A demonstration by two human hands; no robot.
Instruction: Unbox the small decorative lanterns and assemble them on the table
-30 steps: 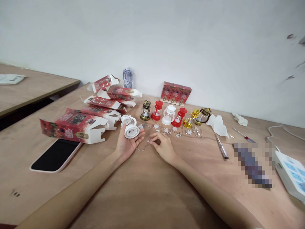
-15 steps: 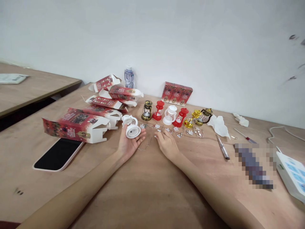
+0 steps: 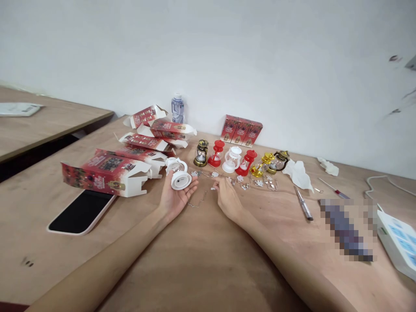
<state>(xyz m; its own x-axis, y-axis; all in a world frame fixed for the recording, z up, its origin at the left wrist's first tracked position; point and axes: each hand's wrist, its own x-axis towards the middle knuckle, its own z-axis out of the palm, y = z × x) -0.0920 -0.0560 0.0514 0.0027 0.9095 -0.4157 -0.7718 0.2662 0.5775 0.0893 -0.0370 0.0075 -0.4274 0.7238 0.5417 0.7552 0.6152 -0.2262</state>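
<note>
My left hand [image 3: 173, 197] lies palm up on the wooden table and cradles a small white toy lantern [image 3: 178, 174] on its side, base toward me. A bent wire handle [image 3: 196, 201] lies on the table between my hands. My right hand [image 3: 228, 197] rests palm down just right of the wire, fingertips pinched at a tiny white part [image 3: 212, 188]. Beyond the hands stands a row of little lanterns: bronze [image 3: 201, 153], red [image 3: 216, 153], white [image 3: 232, 158], red again [image 3: 247, 161] and gold [image 3: 261, 164]. Small white and metal parts [image 3: 256, 183] are scattered before them.
Opened red and white boxes [image 3: 107, 173] pile at the left beside a black phone [image 3: 81, 212]. Three shut red boxes [image 3: 240, 129] and a water bottle [image 3: 177, 108] stand by the wall. Two screwdrivers [image 3: 303, 203], crumpled plastic [image 3: 297, 172] and a white power strip [image 3: 398, 242] lie at the right.
My right hand has let go of the wire handle and slid a little right and away, toward the small parts. The left hand still holds the white lantern.
</note>
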